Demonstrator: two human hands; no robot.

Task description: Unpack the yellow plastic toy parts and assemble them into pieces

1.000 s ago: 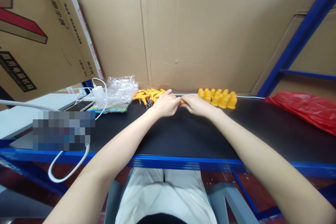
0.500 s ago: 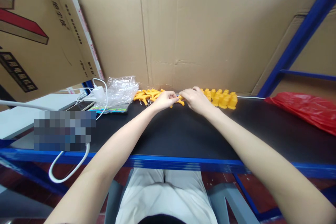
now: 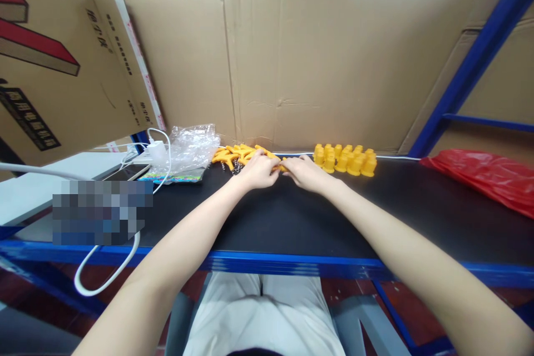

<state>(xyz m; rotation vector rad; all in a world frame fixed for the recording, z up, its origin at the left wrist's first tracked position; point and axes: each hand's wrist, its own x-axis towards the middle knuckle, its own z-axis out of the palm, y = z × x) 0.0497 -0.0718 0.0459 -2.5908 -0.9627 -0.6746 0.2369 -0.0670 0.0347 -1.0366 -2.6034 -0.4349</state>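
Note:
My left hand [image 3: 258,171] and my right hand [image 3: 305,172] meet at the back of the black shelf top [image 3: 292,217], fingers curled together on a small orange plastic piece [image 3: 280,167] held between them. Just left of my hands lies a loose pile of orange pronged pieces [image 3: 233,154]. To the right of my hands stands a tight group of yellow plastic pieces [image 3: 346,159], upright in rows.
A crumpled clear plastic bag [image 3: 192,147] lies left of the orange pile, beside a white charger [image 3: 156,150] with its cable and a phone [image 3: 127,171]. A red plastic bag [image 3: 488,178] lies at the far right. A cardboard sheet [image 3: 312,61] walls the back; blue rack posts [image 3: 471,67] frame the right.
My hands drew apart a little, then came back together on the orange piece. The view has tipped slightly downward. The piles have not moved.

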